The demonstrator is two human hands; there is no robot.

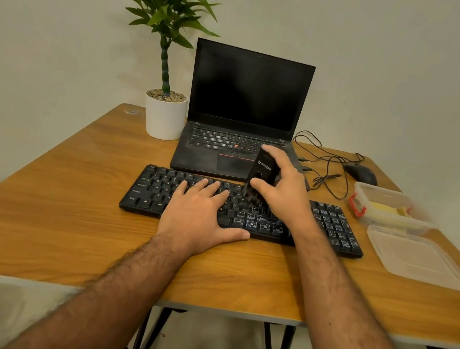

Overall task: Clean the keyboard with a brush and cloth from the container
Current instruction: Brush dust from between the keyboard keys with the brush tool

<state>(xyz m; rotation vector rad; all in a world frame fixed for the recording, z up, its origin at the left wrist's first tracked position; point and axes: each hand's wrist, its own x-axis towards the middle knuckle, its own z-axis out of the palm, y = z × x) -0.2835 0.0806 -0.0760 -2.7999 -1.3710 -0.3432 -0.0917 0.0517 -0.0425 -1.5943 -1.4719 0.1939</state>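
A: Where does the keyboard (pixel 243 209) lie?

B: Flat on the wooden table (pixel 45 209), just in front of the open laptop (pixel 245 112), its long side parallel to the table's near edge.

A: And the left hand (pixel 200 214)?

B: Palm down on the middle-left of the keyboard. Fingers straight and slightly spread across the key rows, thumb stretched along the front edge. It presses; it grips nothing.

A: The right hand (pixel 282 189)?

B: Above the middle-right keys, curled round a black brush (pixel 262 172). Thumb on the near face, fingers over the top and far side. The brush stands nearly upright, its dark bristles pointing down onto the keys just beside the left fingertips. Motion blur softens the bristle tips.

A: The container (pixel 390 207)?

B: To the right of the keyboard, well apart from both hands. Clear plastic, red clasp on its left wall, uncovered. A yellow cloth (pixel 387 208) lies inside. Its clear lid (pixel 418 258) rests flat on the table just in front of it.

A: Other items?

B: A potted plant (pixel 168 79) left of the laptop; a black mouse (pixel 361 173) with tangled cable behind the container.
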